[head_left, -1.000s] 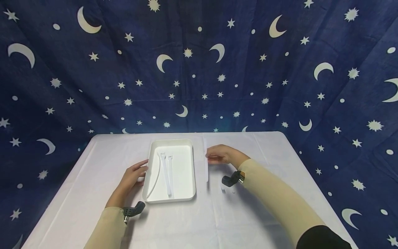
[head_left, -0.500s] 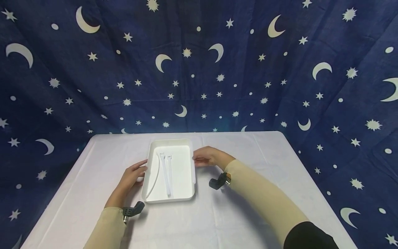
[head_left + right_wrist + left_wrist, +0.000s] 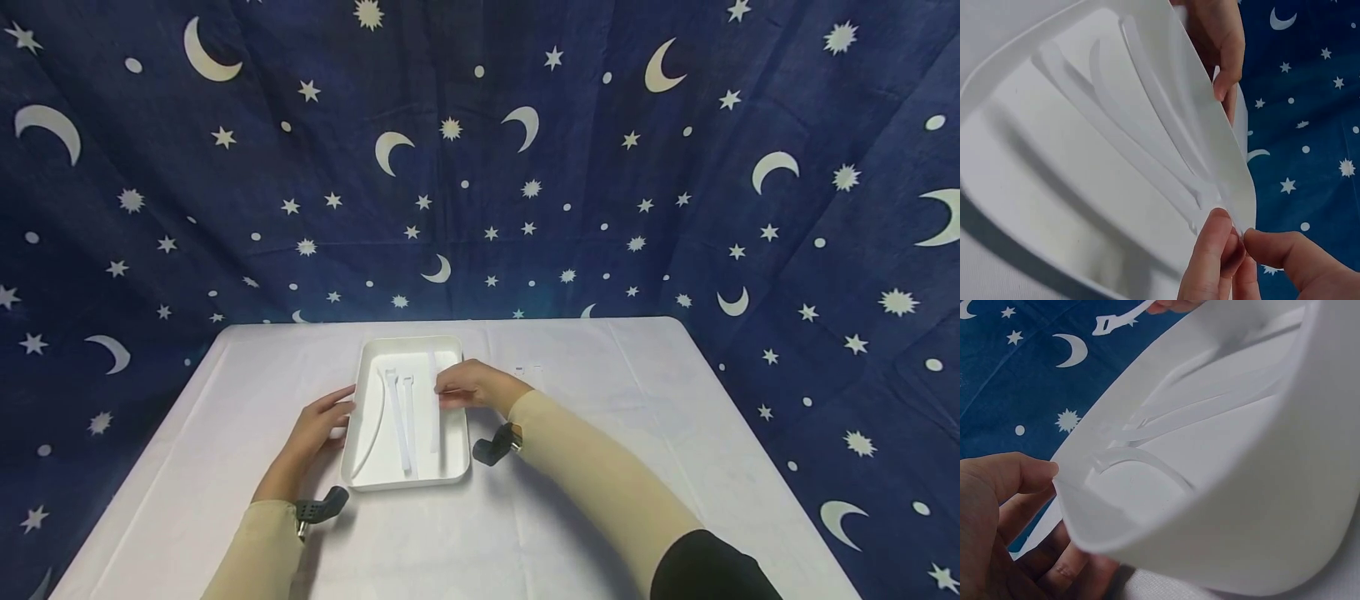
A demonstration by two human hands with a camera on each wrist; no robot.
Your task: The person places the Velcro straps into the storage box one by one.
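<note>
Inside a shallow white tray (image 3: 448,473) lie several slender white cable ties (image 3: 401,433) with slotted heads, one of them curved. Above the tray's right part, my right hand (image 3: 472,385) pinches another white cable tie (image 3: 435,429) between thumb and fingertips. Its slotted head (image 3: 1105,325) shows beyond the rim in the left wrist view. My left hand (image 3: 318,421) rests against the tray's outer left side, its fingertips touching the wall and rim. In the right wrist view, the held tie is blurred and seen nearly end-on.
A white cloth covers the table (image 3: 600,467). Two small, faint marks or heads of white things (image 3: 528,367) lie right of the tray, too pale to make out. Behind the table hangs a dark blue curtain (image 3: 480,167) with moons and stars.
My right hand has carried its cable tie leftward, from right of the tray, across the rim, to above the tray's interior. The left hand and the tray have stayed in place.
</note>
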